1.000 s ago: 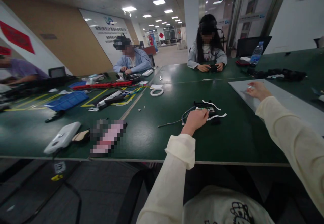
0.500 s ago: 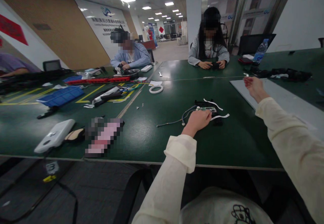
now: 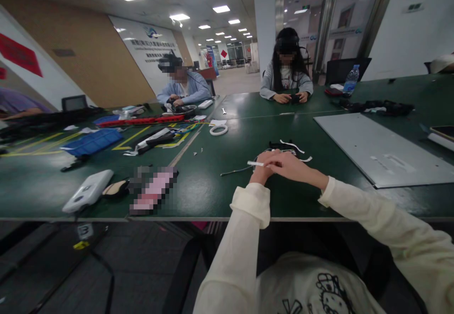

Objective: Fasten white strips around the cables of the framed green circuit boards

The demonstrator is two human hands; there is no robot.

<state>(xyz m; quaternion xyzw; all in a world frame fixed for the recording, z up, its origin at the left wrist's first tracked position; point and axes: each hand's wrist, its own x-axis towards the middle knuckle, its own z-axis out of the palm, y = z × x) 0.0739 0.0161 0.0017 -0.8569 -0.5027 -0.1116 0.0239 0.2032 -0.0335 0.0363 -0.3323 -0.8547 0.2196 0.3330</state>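
Dark green tabletop (image 3: 202, 191) fills much of the head view, with a white ring (image 3: 218, 134) farther off and a grey panel (image 3: 376, 148) at right. Right hand (image 3: 294, 168) crosses over left hand (image 3: 266, 155), its thumb and fingertips closed together on a short white strip (image 3: 254, 163). How far the left fingers are open, or whether they grip anything, cannot be told; just beyond both hands lies a partly covered electronic assembly (image 3: 291, 152), its thin cable (image 3: 236, 170) trailing left.
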